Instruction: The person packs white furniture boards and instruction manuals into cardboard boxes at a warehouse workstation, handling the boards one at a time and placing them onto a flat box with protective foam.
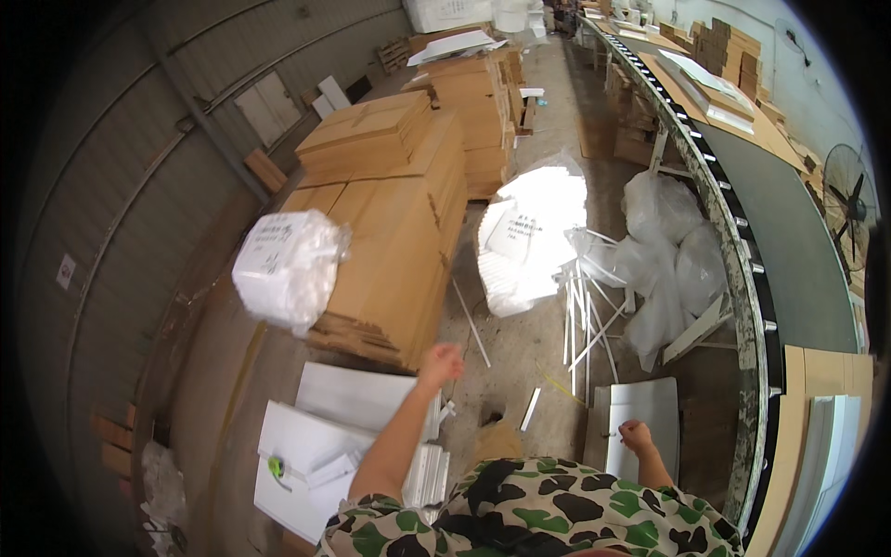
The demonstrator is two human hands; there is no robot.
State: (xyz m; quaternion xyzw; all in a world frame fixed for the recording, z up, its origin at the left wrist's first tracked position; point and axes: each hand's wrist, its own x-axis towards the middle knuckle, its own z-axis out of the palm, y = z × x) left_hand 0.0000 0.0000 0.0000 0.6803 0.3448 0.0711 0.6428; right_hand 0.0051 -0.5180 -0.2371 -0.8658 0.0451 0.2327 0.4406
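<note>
My left hand (pixel 442 365) is raised in front of the large cardboard stack (pixel 399 278), above white sheets. Its fingers are loosely bent and apart, and I see nothing in them. My right hand (pixel 636 434) is lower, over a white panel (pixel 645 418) on the floor. Its fingers are curled in; whatever they may hold is too small to make out. White foam-like boards (pixel 325 399) lie below my left arm, with a green tape measure (pixel 277 466) and a clear plastic packet (pixel 334 469) on them.
A plastic-wrapped white bundle (pixel 288 265) rests against the cardboard. Ahead, another bright white bundle (pixel 534 241) stands on the floor beside thin white strips (pixel 580 325) and clear plastic bags (pixel 673 241). A long conveyor (pixel 766 195) runs along my right; a fan (pixel 846 200) stands beyond it.
</note>
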